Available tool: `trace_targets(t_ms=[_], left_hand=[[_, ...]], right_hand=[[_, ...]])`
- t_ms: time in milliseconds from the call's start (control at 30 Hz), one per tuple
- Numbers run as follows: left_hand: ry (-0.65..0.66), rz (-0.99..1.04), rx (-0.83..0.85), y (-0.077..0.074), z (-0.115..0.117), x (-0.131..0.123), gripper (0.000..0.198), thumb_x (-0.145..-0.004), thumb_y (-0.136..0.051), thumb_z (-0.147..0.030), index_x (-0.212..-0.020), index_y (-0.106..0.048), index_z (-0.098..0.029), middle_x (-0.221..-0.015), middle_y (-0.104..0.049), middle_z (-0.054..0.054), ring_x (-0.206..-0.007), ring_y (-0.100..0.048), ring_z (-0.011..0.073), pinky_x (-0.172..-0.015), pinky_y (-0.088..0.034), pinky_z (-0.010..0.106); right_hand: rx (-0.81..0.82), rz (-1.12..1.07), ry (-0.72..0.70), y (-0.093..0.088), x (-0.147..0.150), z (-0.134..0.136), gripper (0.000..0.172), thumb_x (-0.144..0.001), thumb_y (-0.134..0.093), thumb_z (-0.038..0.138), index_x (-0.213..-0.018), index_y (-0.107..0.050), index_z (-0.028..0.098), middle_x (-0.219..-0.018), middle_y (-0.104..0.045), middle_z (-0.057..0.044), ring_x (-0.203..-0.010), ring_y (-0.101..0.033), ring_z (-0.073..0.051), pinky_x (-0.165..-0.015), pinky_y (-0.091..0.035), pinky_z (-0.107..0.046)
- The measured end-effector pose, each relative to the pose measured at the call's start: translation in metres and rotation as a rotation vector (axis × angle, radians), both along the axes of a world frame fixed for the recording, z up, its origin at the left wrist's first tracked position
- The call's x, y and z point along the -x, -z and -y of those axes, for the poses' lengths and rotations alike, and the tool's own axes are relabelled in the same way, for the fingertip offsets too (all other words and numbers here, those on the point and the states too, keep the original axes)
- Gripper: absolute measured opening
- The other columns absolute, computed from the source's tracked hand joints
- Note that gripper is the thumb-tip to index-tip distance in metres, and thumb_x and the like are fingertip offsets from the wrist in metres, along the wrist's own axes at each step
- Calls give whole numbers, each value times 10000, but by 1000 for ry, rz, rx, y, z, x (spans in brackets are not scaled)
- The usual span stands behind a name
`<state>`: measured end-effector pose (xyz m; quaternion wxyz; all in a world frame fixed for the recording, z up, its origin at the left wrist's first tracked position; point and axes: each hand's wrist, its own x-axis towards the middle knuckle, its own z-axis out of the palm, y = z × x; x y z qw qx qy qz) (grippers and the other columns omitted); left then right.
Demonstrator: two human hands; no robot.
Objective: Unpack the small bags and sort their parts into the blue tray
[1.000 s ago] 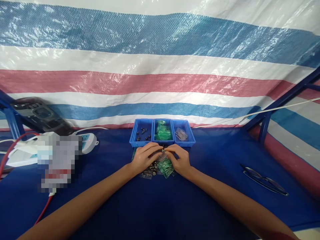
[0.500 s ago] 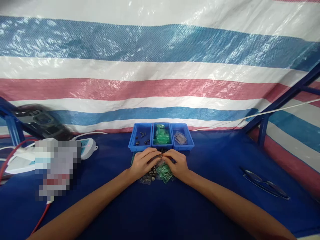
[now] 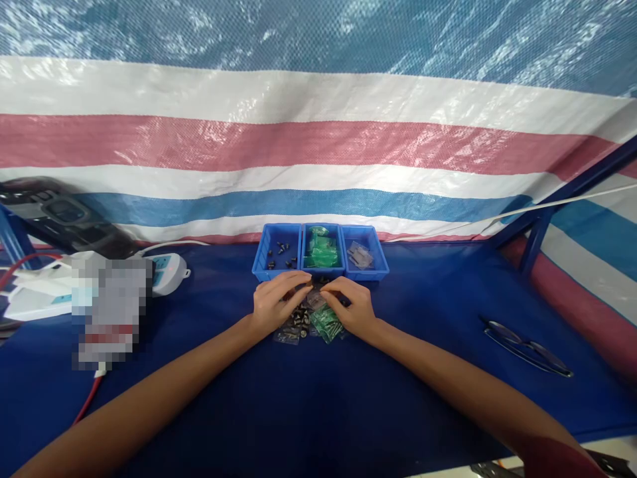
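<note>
Over a mixed pile, my left hand (image 3: 276,302) has thumb and forefinger closed around something too small to make out. Facing it from the right, my right hand (image 3: 354,309) has its thumb and fingertips pinched together, and what they hold, if anything, is hidden. A small gap separates the two hands. Beneath them lie small dark metal-looking parts (image 3: 298,320), green plastic packets (image 3: 327,324) and a clear packet (image 3: 287,334). Just behind the hands stand a left blue bin (image 3: 276,273) with several dark parts, a middle blue bin (image 3: 322,272) with green packets, and a right blue bin (image 3: 367,274) with clear packets.
Eyeglasses (image 3: 527,348) rest on the blue tabletop (image 3: 318,405) at the right. To the left are a white power strip (image 3: 44,302), a white plug-like device (image 3: 169,273), a blurred grey object (image 3: 117,299) and a red cable (image 3: 89,398). A striped sheet (image 3: 318,146) hangs behind.
My hands have moved slightly apart, the left one shifting left away from the right. The camera view has tilted down a little, so the whole scene sits higher.
</note>
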<state>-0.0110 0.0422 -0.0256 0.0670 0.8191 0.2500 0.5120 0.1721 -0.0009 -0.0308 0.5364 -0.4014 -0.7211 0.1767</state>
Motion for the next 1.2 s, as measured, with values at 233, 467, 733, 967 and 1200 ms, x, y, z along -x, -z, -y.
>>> trace_targets(t_ms=[233,467,733,967,1200], left_hand=[[87,-54,21,2,-2,0,58,-844,-588,-162,-882,-632,-152,-786,-655,41,-717,-618,119,-627,-480,211],[65,-146,61,6,-3,3,305,-913,-378,-139,-616,-446,-145,-558,-420,-7,-519,-414,90,-501,-326,231],[73,-132,140,2,-2,3,227,-949,-306,-180,-843,-504,-150,-781,-542,50,-713,-515,120,-626,-405,238],[89,-178,117,3,-3,0,190,-952,-374,-258,-979,-536,-163,-872,-600,59,-814,-581,130,-682,-458,222],[66,-170,100,4,-4,-2,135,-914,-464,-190,-969,-585,-166,-858,-652,48,-784,-625,126,-668,-487,207]], right_hand=[[10,2,0,3,-1,0,105,-860,-532,211,-854,-632,181,-727,-611,-37,-623,-557,-131,-571,-459,-255],[-7,13,8,-1,0,1,121,-868,-517,222,-848,-627,180,-706,-605,-34,-625,-564,-135,-581,-466,-261],[-13,22,18,-1,1,3,122,-868,-516,224,-838,-625,179,-689,-597,-31,-615,-555,-134,-577,-467,-263],[-19,30,30,1,0,2,134,-874,-505,237,-858,-625,179,-715,-605,-35,-631,-563,-136,-596,-474,-263],[-13,10,37,2,0,1,149,-881,-483,227,-923,-620,187,-765,-625,-43,-648,-580,-138,-617,-492,-269]])
